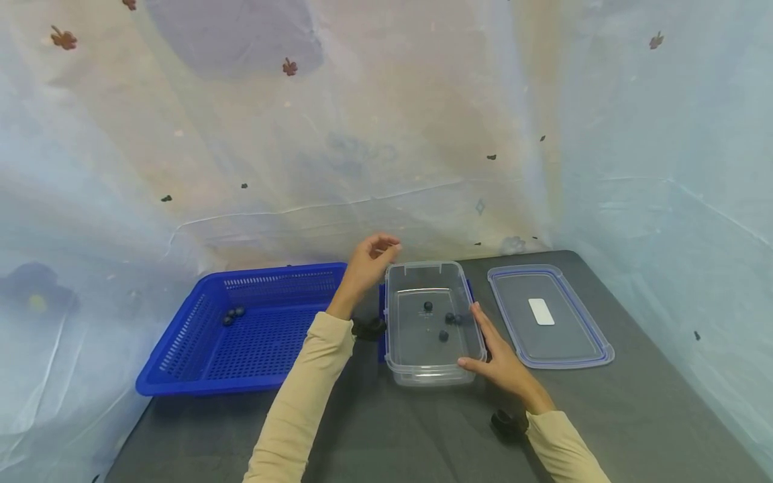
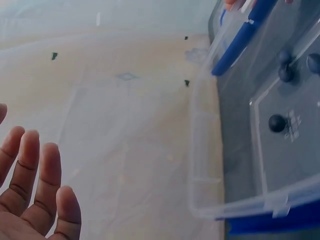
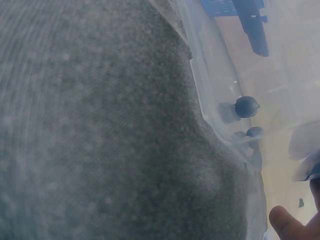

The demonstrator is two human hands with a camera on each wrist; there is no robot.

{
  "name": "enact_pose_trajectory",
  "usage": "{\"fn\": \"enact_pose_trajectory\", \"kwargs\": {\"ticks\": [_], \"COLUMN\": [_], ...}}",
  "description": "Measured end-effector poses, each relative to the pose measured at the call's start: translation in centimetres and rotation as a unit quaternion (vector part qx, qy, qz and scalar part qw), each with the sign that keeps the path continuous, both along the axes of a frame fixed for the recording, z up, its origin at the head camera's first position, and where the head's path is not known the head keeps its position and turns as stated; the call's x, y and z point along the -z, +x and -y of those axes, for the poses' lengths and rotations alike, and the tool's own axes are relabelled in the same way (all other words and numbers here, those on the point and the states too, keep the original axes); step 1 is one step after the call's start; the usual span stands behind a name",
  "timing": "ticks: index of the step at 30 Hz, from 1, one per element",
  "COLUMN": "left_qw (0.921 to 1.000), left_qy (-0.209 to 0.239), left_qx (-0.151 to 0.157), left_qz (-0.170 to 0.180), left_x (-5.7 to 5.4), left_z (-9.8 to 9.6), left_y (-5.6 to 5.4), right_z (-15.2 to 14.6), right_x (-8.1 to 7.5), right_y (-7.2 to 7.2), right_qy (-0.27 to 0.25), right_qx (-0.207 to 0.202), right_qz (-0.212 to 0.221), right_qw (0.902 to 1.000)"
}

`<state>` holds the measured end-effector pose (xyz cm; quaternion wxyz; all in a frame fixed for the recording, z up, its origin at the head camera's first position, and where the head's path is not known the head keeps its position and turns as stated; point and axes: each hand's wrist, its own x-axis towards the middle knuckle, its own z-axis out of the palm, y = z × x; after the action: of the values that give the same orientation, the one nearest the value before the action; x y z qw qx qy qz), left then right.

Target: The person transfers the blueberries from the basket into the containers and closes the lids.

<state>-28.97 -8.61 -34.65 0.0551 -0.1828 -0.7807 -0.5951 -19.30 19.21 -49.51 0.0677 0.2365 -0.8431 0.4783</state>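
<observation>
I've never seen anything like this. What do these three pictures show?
No robot here, only a person's left hand and right hand. The widest picture comes from a camera worn on the head; the other two come from wrist cameras. On the dark table lie a blue basket, a clear box and a lid. Small dark balls sit in both basket and box. The right hand touches the box's side; the left, near its far left corner, holds nothing.

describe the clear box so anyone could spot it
On the grey table, between the blue basket and flat lid, stands the clear box. The right hand touches its side. Unlike the basket it's see-through; unlike the lid, it holds dark balls.
</observation>
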Motion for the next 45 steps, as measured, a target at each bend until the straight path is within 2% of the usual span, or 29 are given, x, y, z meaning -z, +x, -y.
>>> {"fn": "enact_pose_trajectory", "kwargs": {"ticks": [4,12,16,20,23,26,32,36,40,45], "left_qw": [0.9994,0.9939,0.9882,0.9802,0.9708,0.9581,0.9274,0.9061,0.8895,0.8790], "left_qy": [-0.012,-0.054,-0.065,-0.051,-0.040,-0.029,-0.035,-0.035,-0.018,-0.028], "left_qx": [-0.014,-0.064,-0.106,-0.167,-0.217,-0.268,-0.363,-0.418,-0.456,-0.476], "left_qz": [-0.029,-0.072,-0.089,-0.093,-0.093,-0.095,-0.083,-0.057,-0.026,0.003], "left_x": [-0.4,-1.3,-1.5,-1.4,-1.1,-0.7,0.9,2.3,3.5,4.8], "left_z": [1.9,6.5,9.0,11.5,13.5,15.4,18.8,20.8,22.6,24.2], "left_y": [0.6,1.6,2.1,2.2,2.1,1.9,1.5,1.2,1.0,0.9], "right_z": [0.2,0.2,0.1,0.0,0.0,0.1,0.0,0.1,0.1,-0.1], "right_x": [0.0,0.0,0.1,0.2,0.2,0.1,0.0,0.0,0.1,0.4], "right_y": [0.0,0.0,0.0,-0.1,-0.1,-0.1,0.0,-0.1,-0.2,-0.2], "right_qy": [0.002,-0.003,0.001,-0.007,-0.010,-0.011,-0.015,-0.012,-0.013,-0.013], "right_qx": [0.002,0.001,0.002,-0.002,-0.003,-0.002,-0.003,0.001,-0.003,-0.003], "right_qz": [-0.001,-0.002,-0.003,-0.005,-0.006,-0.006,-0.003,-0.006,-0.005,-0.005], "right_qw": [1.0000,1.0000,1.0000,1.0000,0.9999,0.9999,0.9999,0.9999,0.9999,0.9999]}}
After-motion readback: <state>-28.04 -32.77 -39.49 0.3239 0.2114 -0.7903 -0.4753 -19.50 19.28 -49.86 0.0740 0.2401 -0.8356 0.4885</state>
